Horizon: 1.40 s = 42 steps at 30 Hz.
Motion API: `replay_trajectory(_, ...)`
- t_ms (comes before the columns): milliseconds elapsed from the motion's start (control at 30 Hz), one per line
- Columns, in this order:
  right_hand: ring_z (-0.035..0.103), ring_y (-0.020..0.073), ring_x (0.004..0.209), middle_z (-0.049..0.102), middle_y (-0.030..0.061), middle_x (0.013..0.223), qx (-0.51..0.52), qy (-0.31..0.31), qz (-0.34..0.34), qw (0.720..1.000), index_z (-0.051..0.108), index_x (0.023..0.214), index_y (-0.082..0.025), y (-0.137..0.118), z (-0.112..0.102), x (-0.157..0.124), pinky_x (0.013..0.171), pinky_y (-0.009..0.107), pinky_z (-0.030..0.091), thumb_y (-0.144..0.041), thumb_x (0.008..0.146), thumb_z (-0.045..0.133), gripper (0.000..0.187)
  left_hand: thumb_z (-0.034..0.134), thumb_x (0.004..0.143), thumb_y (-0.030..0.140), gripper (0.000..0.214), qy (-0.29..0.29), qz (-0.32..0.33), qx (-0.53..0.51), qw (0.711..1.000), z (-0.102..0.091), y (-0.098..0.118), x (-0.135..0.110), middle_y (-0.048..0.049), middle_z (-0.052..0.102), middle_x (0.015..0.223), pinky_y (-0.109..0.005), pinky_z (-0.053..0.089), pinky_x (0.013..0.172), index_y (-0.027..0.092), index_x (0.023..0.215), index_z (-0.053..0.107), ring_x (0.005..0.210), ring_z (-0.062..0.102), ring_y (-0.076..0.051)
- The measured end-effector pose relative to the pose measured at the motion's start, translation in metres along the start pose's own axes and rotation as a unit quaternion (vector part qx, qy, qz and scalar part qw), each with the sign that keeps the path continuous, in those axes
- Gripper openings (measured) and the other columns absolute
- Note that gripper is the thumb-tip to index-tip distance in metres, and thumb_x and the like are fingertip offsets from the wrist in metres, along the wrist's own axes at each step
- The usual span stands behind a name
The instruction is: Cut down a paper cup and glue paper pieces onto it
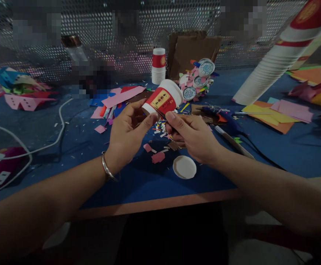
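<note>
My left hand (127,130) grips a red and white paper cup (163,98) by its base, tilted with the mouth pointing up and to the right. My right hand (190,134) is closed around a thin dark tool whose tip touches the bottom edge of the cup; I cannot make out what the tool is. A silver bangle (107,167) circles my left wrist. A white paper disc (184,167) lies on the blue table (138,184) just below my right hand, among pink paper scraps (158,157).
A short stack of paper cups (158,66) stands at the back, a long tilted stack (276,59) at the right. Coloured paper sheets (276,114), a craft of round discs (197,79), a brown cardboard piece (193,49), white cables (38,147) and a mesh screen surround the work spot.
</note>
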State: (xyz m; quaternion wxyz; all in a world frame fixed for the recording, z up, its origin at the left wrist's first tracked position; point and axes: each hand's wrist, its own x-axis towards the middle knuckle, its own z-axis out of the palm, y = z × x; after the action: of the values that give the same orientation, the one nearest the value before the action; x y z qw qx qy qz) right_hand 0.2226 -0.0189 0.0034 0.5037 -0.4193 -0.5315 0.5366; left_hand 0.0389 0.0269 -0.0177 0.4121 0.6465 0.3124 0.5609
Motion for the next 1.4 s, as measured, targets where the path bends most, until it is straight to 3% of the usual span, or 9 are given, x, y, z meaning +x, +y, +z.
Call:
replay_trajectory(167, 0.024, 0.0051, 0.046, 0.032, -0.0090, 0.055, 0.014, -0.002, 0.002, 1.000, 0.059, 0.069, -0.021, -0.002, 0.000, 0.000, 0.041, 0.023, 0.017, -0.083, 0.075, 0.086, 0.068, 0.095, 0.085, 0.049, 0.058, -0.007, -0.004, -0.002, 1.000, 0.002, 0.001, -0.002, -0.0106, 0.082, 0.128, -0.042, 0.067, 0.101, 0.020, 0.130, 0.071, 0.114, 0.079, -0.024)
replay_trajectory(533, 0.024, 0.0048, 0.048, 0.034, -0.0088, 0.057, -0.003, -0.006, 0.020, 1.000, 0.059, 0.070, -0.021, -0.002, -0.001, 0.000, 0.041, 0.024, 0.015, -0.081, 0.077, 0.087, 0.067, 0.091, 0.089, 0.054, 0.057, 0.051, 0.048, 0.002, 0.998, 0.001, 0.000, 0.001, -0.0100, 0.079, 0.126, -0.043, 0.069, 0.098, 0.025, 0.126, 0.059, 0.117, 0.079, -0.026)
replay_trajectory(767, 0.022, 0.0052, 0.047, 0.033, -0.0096, 0.055, 0.016, -0.016, 0.012, 1.000, 0.057, 0.070, -0.022, -0.001, -0.001, 0.001, 0.041, 0.025, 0.014, -0.083, 0.075, 0.086, 0.068, 0.094, 0.086, 0.050, 0.055, 0.010, 0.046, 0.009, 0.999, 0.009, 0.010, -0.008, -0.0085, 0.080, 0.120, -0.040, 0.069, 0.096, 0.024, 0.121, 0.061, 0.112, 0.081, -0.024)
replay_trajectory(1000, 0.025, 0.0051, 0.046, 0.035, -0.0091, 0.056, 0.010, 0.001, 0.021, 1.000, 0.058, 0.070, -0.021, 0.001, 0.000, 0.000, 0.041, 0.024, 0.017, -0.084, 0.072, 0.088, 0.069, 0.097, 0.082, 0.048, 0.054, 0.021, 0.029, 0.010, 0.999, 0.012, 0.006, -0.012, -0.0077, 0.081, 0.118, -0.037, 0.069, 0.093, 0.024, 0.116, 0.063, 0.110, 0.080, -0.023)
replay_trajectory(1267, 0.028, 0.0060, 0.045, 0.037, -0.0083, 0.054, -0.018, 0.008, -0.006, 1.000, 0.057, 0.070, -0.022, 0.005, 0.002, 0.000, 0.040, 0.025, 0.020, -0.086, 0.078, 0.081, 0.069, 0.095, 0.085, 0.046, 0.051, 0.027, 0.048, 0.017, 0.998, 0.012, 0.007, -0.015, -0.0049, 0.079, 0.109, -0.034, 0.069, 0.088, 0.024, 0.114, 0.061, 0.102, 0.080, -0.020)
replay_trajectory(1400, 0.028, 0.0058, 0.046, 0.040, -0.0070, 0.057, -0.024, 0.010, -0.027, 0.999, 0.052, 0.067, -0.023, 0.004, 0.002, 0.000, 0.041, 0.026, 0.018, -0.085, 0.080, 0.082, 0.070, 0.094, 0.086, 0.047, 0.052, 0.022, 0.025, -0.008, 0.999, 0.011, 0.006, -0.014, -0.0063, 0.080, 0.118, -0.037, 0.068, 0.097, 0.025, 0.120, 0.062, 0.112, 0.080, -0.022)
